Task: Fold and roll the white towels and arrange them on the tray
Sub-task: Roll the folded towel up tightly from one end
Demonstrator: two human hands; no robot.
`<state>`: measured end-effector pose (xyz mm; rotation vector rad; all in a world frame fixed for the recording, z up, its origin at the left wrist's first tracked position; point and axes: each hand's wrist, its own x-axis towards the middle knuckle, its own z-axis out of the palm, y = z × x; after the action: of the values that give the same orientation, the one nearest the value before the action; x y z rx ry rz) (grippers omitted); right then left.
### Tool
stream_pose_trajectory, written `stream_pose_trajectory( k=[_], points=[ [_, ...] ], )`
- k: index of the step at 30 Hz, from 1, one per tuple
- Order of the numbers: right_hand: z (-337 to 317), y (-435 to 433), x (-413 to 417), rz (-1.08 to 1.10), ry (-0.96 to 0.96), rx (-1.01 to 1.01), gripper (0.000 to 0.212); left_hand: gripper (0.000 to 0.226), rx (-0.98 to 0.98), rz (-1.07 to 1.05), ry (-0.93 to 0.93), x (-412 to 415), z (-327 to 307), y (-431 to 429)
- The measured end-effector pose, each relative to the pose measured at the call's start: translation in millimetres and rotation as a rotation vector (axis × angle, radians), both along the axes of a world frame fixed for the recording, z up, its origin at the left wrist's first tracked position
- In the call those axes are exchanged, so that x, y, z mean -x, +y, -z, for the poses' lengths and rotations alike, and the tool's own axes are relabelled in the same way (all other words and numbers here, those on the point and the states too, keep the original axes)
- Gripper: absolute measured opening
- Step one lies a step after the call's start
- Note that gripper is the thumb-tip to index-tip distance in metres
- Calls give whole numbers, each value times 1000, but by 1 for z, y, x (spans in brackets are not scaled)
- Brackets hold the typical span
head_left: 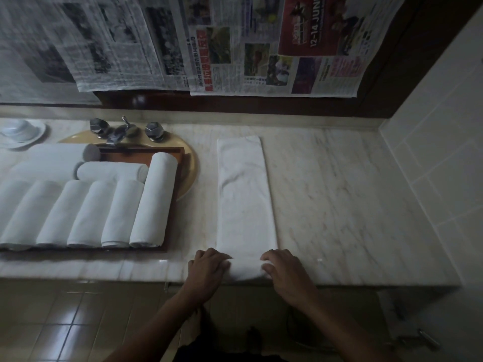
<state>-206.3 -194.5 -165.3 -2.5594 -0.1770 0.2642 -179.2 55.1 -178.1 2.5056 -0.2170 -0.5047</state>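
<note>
Currently: both hands at the front edge of the desk (339, 205), on the near end of the folded towel (245, 194). That end is turned over into a small roll. Left hand (209, 270) has fingers curled over the roll's left end; right hand (285, 273) is the same on the right end, so both are gripping it.

The rest of the towel lies flat as one long narrow strip, running from the front edge toward the back edge, roughly mid-desk.

Tray (141, 150) is at the left, well apart from the strip, sitting over the yellow sink (189, 173). A row of rolled towels (117, 212) lies on it side by side, ends toward the front edge. Two more rolls (112, 171) lie crosswise behind the row.

Faucet (122, 130) is at the back edge behind the tray. White bowl (18, 129) on a saucer (39, 131) is at the back left corner. Newspaper sheets (235, 48) hang on the wall above the back edge.
</note>
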Motion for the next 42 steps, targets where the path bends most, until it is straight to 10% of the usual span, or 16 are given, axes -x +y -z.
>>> stream_pose_trajectory(
  k=[9,15,19,32,42],
  points=[
    [35,20,44,-94,-433,252,45,22,124,-225,48,-6,-6,-9],
    [43,13,37,-188,-288,267,65,64,-195,243,-511,29,6,-30],
    [42,13,16,-233,-222,297,66,90,-366,352,-391,22,25,-29],
    [1,-2,1,-182,168,22,54,36,43,265,-232,14,3,6],
    [-18,20,5,-3,-25,104,45,51,73,-144,56,1,-2,-6]
  ],
)
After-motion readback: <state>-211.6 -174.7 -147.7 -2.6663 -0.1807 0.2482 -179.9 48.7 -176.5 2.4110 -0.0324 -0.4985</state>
